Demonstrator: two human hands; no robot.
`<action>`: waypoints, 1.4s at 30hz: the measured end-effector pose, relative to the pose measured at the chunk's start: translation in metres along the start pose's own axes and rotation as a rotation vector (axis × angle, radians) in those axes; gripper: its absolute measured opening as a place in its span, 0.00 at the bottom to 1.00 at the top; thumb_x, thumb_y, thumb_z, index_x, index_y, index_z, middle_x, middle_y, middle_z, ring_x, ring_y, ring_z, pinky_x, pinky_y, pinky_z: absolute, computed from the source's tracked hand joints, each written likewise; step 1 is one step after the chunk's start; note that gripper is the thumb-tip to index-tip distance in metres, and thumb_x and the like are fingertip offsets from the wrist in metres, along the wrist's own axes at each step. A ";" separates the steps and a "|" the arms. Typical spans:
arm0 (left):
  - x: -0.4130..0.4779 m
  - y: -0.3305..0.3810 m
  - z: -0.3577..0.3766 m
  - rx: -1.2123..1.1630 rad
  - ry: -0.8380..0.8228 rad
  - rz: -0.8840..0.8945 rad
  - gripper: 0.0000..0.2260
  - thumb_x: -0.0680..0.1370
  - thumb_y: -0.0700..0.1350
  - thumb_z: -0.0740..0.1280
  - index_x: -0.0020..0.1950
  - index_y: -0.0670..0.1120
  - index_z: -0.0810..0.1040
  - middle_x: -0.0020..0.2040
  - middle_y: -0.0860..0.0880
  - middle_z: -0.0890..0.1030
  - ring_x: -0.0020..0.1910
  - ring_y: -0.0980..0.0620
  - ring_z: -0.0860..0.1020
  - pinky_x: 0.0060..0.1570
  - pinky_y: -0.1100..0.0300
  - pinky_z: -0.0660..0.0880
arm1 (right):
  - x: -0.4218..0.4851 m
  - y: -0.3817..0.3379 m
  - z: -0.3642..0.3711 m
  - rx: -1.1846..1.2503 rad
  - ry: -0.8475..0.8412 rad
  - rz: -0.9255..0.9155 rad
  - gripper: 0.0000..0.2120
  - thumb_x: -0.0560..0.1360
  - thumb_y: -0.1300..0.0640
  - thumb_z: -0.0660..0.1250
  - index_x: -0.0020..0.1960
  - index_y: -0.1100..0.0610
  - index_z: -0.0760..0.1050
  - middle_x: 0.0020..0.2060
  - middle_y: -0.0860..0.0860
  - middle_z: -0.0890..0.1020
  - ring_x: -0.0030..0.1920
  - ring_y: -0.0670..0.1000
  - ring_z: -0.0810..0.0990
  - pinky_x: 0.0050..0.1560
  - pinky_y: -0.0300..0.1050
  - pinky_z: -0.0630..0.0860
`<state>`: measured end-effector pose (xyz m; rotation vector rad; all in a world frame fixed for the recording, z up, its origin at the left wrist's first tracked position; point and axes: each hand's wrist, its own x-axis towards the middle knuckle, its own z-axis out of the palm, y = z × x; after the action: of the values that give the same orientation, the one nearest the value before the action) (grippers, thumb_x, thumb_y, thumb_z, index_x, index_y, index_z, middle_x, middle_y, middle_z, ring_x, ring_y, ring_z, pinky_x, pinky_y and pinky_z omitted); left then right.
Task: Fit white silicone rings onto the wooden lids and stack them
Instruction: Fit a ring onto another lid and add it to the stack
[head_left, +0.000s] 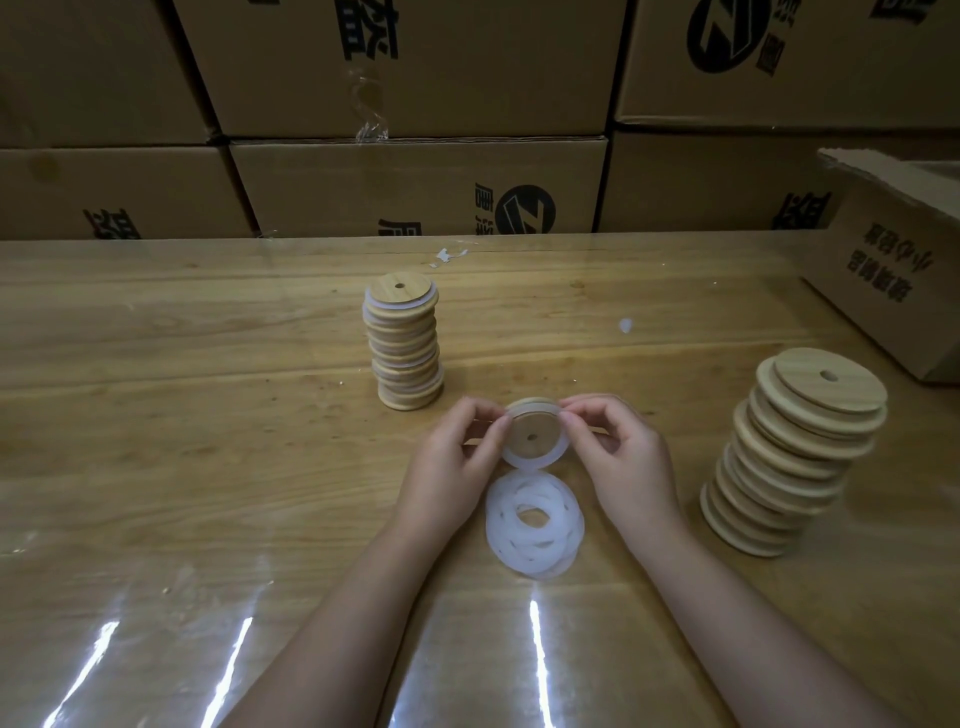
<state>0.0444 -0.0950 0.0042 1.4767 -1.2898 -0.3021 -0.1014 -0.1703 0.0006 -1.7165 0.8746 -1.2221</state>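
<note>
A round wooden lid (530, 428) with a centre hole is tilted up toward me at the table's middle. A white silicone ring (535, 460) sits around its rim. My left hand (457, 457) pinches the lid's left edge and my right hand (618, 452) pinches its right edge. Just below lies a loose pile of white rings (535, 525). A stack of ringed lids (405, 345) stands behind to the left. On the right leans a stack of bare wooden lids (795, 452).
The wooden table (182, 415) has a glossy clear cover. A wall of brown cardboard boxes (415, 182) runs along its far edge. An open carton (893, 270) sits at the back right corner. A small white scrap (626, 325) lies mid-table.
</note>
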 end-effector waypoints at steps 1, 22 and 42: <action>0.000 0.000 0.000 0.003 0.002 0.001 0.02 0.77 0.41 0.67 0.46 0.47 0.77 0.41 0.58 0.80 0.41 0.66 0.77 0.39 0.74 0.70 | 0.000 0.000 0.000 0.000 -0.002 0.003 0.02 0.73 0.63 0.68 0.44 0.57 0.79 0.44 0.49 0.82 0.47 0.43 0.80 0.45 0.32 0.75; 0.001 0.000 0.000 -0.046 -0.004 -0.073 0.05 0.77 0.43 0.67 0.43 0.52 0.76 0.39 0.56 0.80 0.39 0.63 0.78 0.38 0.71 0.72 | 0.000 0.000 0.001 0.004 0.007 0.063 0.03 0.74 0.62 0.68 0.43 0.57 0.78 0.45 0.50 0.82 0.47 0.43 0.80 0.44 0.30 0.75; 0.003 -0.006 -0.002 -0.029 0.016 -0.125 0.05 0.77 0.44 0.66 0.42 0.53 0.76 0.36 0.58 0.79 0.37 0.62 0.77 0.38 0.69 0.72 | 0.000 -0.004 0.000 -0.009 -0.028 0.111 0.05 0.74 0.62 0.68 0.42 0.53 0.76 0.42 0.49 0.82 0.41 0.39 0.79 0.42 0.29 0.74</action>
<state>0.0498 -0.0976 0.0013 1.5345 -1.1781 -0.3884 -0.1006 -0.1690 0.0041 -1.6649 0.9472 -1.1197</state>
